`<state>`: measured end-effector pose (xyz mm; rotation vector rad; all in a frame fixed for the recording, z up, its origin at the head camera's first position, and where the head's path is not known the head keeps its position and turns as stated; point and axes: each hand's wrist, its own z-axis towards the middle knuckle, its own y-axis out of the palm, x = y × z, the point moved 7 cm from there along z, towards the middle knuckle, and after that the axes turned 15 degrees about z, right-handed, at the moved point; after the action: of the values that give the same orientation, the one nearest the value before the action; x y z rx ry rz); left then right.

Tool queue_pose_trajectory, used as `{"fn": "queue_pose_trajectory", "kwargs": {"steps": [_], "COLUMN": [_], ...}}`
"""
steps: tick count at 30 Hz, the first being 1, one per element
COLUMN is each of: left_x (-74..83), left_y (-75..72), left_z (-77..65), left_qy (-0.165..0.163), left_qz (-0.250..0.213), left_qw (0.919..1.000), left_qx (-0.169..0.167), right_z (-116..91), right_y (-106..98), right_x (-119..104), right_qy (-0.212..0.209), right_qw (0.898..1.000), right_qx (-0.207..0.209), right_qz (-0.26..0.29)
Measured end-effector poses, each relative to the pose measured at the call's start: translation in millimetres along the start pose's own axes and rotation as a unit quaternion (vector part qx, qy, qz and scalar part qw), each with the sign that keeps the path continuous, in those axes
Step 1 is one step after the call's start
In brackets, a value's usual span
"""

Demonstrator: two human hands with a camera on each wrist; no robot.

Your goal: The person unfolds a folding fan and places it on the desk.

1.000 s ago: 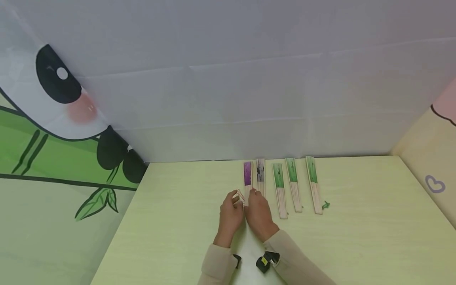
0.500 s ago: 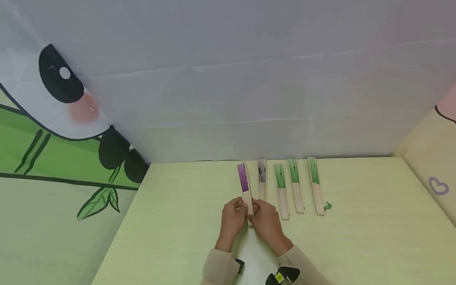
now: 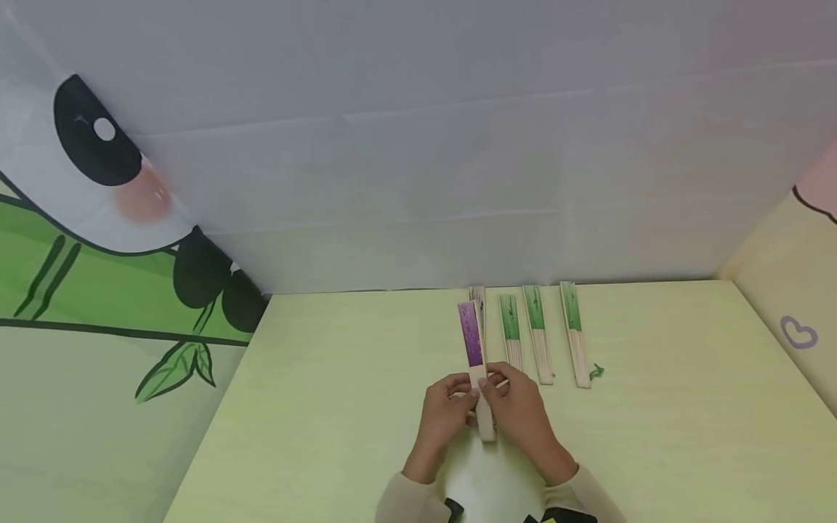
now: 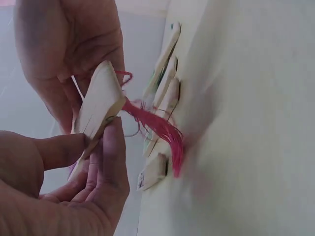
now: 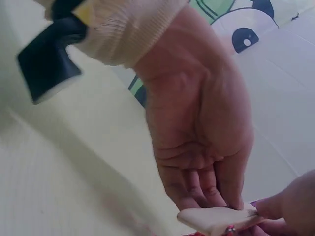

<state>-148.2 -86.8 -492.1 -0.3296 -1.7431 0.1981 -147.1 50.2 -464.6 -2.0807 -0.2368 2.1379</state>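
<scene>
A folded fan [image 3: 471, 334] with a purple end and pale wooden ribs is held up over the table, its lower end toward the person. My left hand [image 3: 445, 412] pinches its side between thumb and fingers. From the other side, my right hand [image 3: 524, 407] grips the same fan, thumb on the ribs. A pink-red tassel [image 4: 167, 135] hangs from the fan's pivot end in the left wrist view. The right wrist view shows the pale pivot end [image 5: 214, 219] under the right hand's fingertips. Directly behind lies a grey-patterned folded fan [image 3: 479, 295], mostly hidden.
Three green-ended folded fans [image 3: 509, 316] lie in a row on the pale yellow table [image 3: 314, 407], right of the grey one. Beside the rightmost is a green tassel [image 3: 596, 371]. A grey-white wall sheet [image 3: 392, 181] rises at the table's back edge.
The purple fan has been lifted off the row, drawn toward the person and then shifted right, over the grey fan's lower part. Both hands have moved back and right with it.
</scene>
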Motion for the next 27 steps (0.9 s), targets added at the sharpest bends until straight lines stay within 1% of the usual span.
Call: {"fn": "queue_pose_trajectory", "kwargs": {"steps": [3,7,9,13,17,21,24,27], "left_x": [-2.2,-5.6,-6.7,-8.3,-8.1,-6.5,-5.3,-5.1], "left_y": [5.9,8.8,9.4,10.4,9.9,7.4,5.3,4.3], "left_z": [-5.5,-9.4,-11.0,-15.1,-19.9,-23.8,-26.1,-28.3], "left_qy": [-0.019,-0.043,-0.050,-0.064,-0.069,-0.064,-0.061,-0.063], "left_qz": [-0.027,-0.054,-0.063,-0.090,-0.118,-0.138,-0.151,-0.171], "left_qw": [0.9994,0.9976,0.9967,0.9939,0.9906,0.9882,0.9864,0.9826], "left_qx": [-0.013,-0.011,-0.008,-0.007,-0.002,0.009,0.021,0.036], "right_z": [0.3,-1.3,-2.5,-5.1,-7.1,-8.2,-9.2,-10.3], "right_y": [-7.8,-14.2,-16.0,-16.4,-18.7,-23.8,-25.7,-27.1], "right_x": [1.5,5.8,8.5,12.1,16.4,20.1,20.4,19.8], "right_qy": [0.013,0.044,0.066,0.110,0.138,0.152,0.150,0.144], "right_qw": [1.000,0.996,0.992,0.979,0.969,0.961,0.958,0.956], "right_qx": [0.010,0.015,0.015,0.008,0.015,0.036,0.045,0.059], "right_qz": [0.026,0.076,0.108,0.173,0.206,0.228,0.241,0.250]}}
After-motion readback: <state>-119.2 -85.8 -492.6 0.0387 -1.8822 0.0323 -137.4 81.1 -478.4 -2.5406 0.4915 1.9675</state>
